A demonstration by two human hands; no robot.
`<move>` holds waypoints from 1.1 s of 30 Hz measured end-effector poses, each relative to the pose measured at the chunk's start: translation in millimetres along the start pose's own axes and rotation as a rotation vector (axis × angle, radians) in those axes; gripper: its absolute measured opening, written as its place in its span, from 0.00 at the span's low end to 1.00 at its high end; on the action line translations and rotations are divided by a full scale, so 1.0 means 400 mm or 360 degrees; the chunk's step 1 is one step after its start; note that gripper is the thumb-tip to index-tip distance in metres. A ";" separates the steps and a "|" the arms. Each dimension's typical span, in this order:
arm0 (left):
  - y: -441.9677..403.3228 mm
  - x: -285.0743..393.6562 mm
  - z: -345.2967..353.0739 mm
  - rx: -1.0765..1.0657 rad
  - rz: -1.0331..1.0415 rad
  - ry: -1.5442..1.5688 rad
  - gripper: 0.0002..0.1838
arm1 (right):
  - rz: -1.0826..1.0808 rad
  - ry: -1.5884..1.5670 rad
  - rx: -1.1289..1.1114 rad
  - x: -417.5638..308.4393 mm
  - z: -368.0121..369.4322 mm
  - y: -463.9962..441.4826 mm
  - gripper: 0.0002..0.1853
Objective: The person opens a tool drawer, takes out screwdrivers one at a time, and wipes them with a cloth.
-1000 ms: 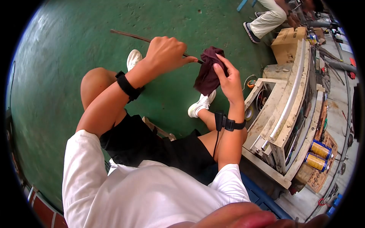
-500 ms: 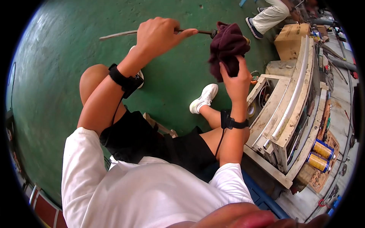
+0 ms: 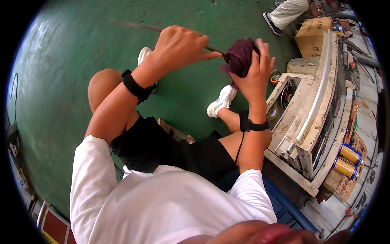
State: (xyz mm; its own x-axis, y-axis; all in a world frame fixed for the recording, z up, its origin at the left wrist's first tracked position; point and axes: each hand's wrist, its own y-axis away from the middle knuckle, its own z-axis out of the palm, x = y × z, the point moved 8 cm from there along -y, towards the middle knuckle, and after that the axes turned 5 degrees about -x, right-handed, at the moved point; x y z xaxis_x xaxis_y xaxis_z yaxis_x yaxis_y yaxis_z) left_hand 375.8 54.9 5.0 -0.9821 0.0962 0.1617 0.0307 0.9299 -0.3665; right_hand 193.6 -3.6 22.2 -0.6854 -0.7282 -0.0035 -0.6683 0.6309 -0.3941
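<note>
My left hand (image 3: 180, 46) is closed around a thin dark rod (image 3: 142, 25), whose far end points to the upper left and is blurred. The rod's other end reaches a bunched maroon cloth (image 3: 240, 57) and disappears at its edge. My right hand (image 3: 256, 75) grips the cloth from its right side, thumb below and fingers raised behind it. What lies inside the cloth is hidden. Both hands are held above the green floor.
A worn wooden frame (image 3: 298, 101) with a pale tube stands to the right. Behind it is a cardboard box (image 3: 313, 36). Two yellow-and-blue cans (image 3: 350, 153) lie beyond the frame. Another person's leg (image 3: 288, 14) shows at the top right. White shoes (image 3: 222, 101) rest below the cloth.
Since half a second ago, the cloth has moved down and its hanging part is gathered closer. The rod has tilted, its left end rising. My right hand's fingers have shifted up around the cloth.
</note>
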 end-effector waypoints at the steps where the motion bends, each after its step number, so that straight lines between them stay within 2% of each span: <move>1: 0.001 0.010 -0.015 0.0003 0.0121 -0.0039 0.34 | 0.0073 -0.0384 -0.0227 0.020 0.029 0.002 0.36; 2: 0.001 0.004 -0.024 -0.0007 0.0114 -0.0040 0.34 | 0.0146 -0.0764 -0.0460 0.026 0.060 0.012 0.33; 3: -0.006 0.000 -0.012 -0.0174 0.0154 -0.0012 0.35 | 0.0139 -0.0769 -0.0463 0.020 0.062 0.016 0.33; 4: -0.011 -0.001 0.005 -0.0335 0.0197 0.0014 0.35 | 0.0228 -0.0770 -0.0768 0.010 0.095 0.027 0.30; 5: -0.013 -0.002 0.006 -0.0331 0.0198 0.0013 0.35 | 0.0326 -0.0762 -0.1073 0.005 0.127 0.047 0.26; 6: -0.009 0.004 0.023 -0.0434 0.0241 0.0031 0.34 | 0.0302 -0.0767 -0.1138 0.005 0.146 0.055 0.21; 7: -0.005 0.008 0.040 -0.0537 0.0287 0.0047 0.33 | 0.0313 -0.0764 -0.1132 0.008 0.153 0.058 0.21; 9: -0.004 -0.002 0.049 -0.0520 0.0275 0.0107 0.31 | 0.0263 -0.0708 -0.1032 0.004 0.148 0.054 0.25; 13: -0.017 -0.046 0.012 -0.0533 0.0215 0.0223 0.27 | 0.0287 -0.0760 -0.0958 0.002 0.116 0.040 0.22; 15: -0.017 -0.059 -0.036 -0.0498 0.0229 0.0243 0.26 | 0.0085 -0.1441 -0.0962 -0.013 0.087 0.048 0.25; 17: -0.005 -0.082 -0.044 -0.0720 0.0090 0.0247 0.28 | 0.0079 -0.1473 -0.1039 -0.002 0.093 0.058 0.27; 19: 0.009 -0.089 -0.031 -0.0648 0.0100 0.0319 0.28 | 0.0114 -0.1734 -0.1233 -0.006 0.105 0.077 0.28; 21: 0.014 -0.086 -0.011 -0.0576 0.0110 0.0394 0.29 | 0.0149 -0.1773 -0.1324 0.001 0.116 0.094 0.26; 23: 0.011 -0.074 -0.015 -0.0473 0.0176 0.0524 0.28 | 0.0464 -0.2215 -0.1738 0.006 0.145 0.147 0.26; 24: 0.007 -0.070 -0.015 -0.0478 0.0187 0.0527 0.28 | 0.0505 -0.2274 -0.1807 0.034 0.134 0.155 0.26; 25: 0.000 -0.063 -0.018 -0.0530 0.0194 0.0507 0.28 | 0.0685 -0.2314 -0.1658 0.082 0.135 0.172 0.33; 27: -0.005 -0.083 -0.028 -0.0568 0.0188 0.0458 0.28 | 0.0852 -0.3082 -0.1246 0.040 0.063 0.145 0.39; 28: -0.009 -0.103 -0.041 -0.0442 0.0173 0.0558 0.28 | 0.0838 -0.3086 -0.1248 0.019 0.060 0.151 0.39; 30: -0.005 -0.116 -0.049 -0.0315 0.0164 0.0665 0.29 | 0.1373 -0.3390 -0.0612 0.057 0.066 0.170 0.44; 31: -0.004 -0.120 -0.048 -0.0311 0.0120 0.0709 0.29 | 0.1371 -0.3386 -0.0608 0.063 0.075 0.149 0.44; 32: -0.003 -0.125 -0.045 -0.0308 0.0075 0.0751 0.30 | 0.0915 -0.3128 -0.0600 0.069 0.067 0.084 0.44; 33: -0.003 -0.119 -0.036 -0.0307 0.0074 0.0750 0.30 | 0.0781 -0.3013 -0.0489 0.066 0.063 0.074 0.45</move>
State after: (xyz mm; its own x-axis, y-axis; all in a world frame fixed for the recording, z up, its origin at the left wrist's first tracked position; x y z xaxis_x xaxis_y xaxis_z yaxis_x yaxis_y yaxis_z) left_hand 425.1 54.5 10.8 -0.7899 0.2475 0.5610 0.1500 0.9651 -0.2146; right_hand 163.1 -11.1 -12.8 0.1970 0.3190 -0.9271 -0.7118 0.6968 0.0885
